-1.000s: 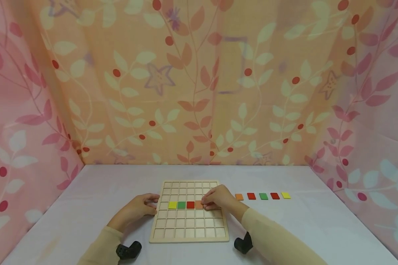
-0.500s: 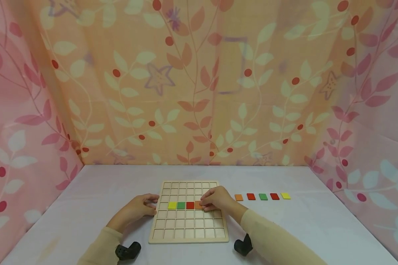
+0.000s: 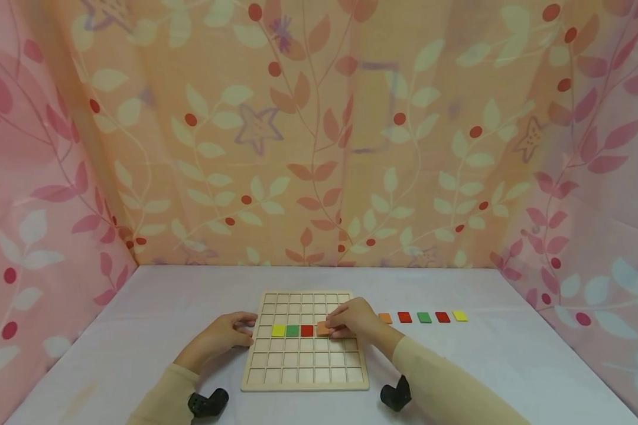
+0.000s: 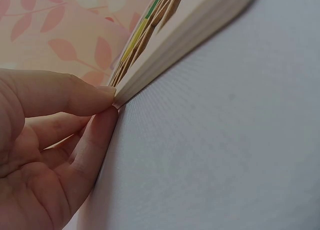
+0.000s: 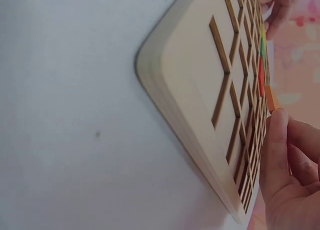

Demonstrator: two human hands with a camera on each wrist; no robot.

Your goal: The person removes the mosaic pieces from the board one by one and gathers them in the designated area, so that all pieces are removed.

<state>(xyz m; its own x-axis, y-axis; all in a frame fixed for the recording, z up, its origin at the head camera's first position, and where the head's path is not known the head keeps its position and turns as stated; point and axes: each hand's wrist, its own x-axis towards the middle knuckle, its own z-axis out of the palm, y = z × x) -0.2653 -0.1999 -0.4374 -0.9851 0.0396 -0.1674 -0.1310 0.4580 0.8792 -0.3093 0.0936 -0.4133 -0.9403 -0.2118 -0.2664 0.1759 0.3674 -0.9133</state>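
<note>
A light wooden grid board (image 3: 305, 388) lies flat on the white table. In one of its rows sit a yellow tile (image 3: 279, 331), a green tile (image 3: 293, 331) and a red tile (image 3: 306, 331), side by side. My right hand (image 3: 357, 319) pinches an orange tile (image 3: 322, 329) between thumb and finger, just right of the red one. The right wrist view has this orange tile (image 5: 272, 98) tilted up from the grid. At the board's left side, my left hand (image 3: 220, 335) touches the edge with its fingertips; its digits (image 4: 102, 100) come together at the side in the left wrist view.
Right of the board several loose tiles lie in a row: orange (image 3: 385, 319), red (image 3: 404, 317), green (image 3: 424, 317), another red and yellow (image 3: 460, 316). Black devices (image 3: 208, 402) are worn at both wrists. A patterned curtain (image 3: 319, 177) closes off the back and sides.
The orange tile has come up a little and tilted in the right hand's fingers, with a gap now between it and the red tile. The left hand stays at the board's edge.
</note>
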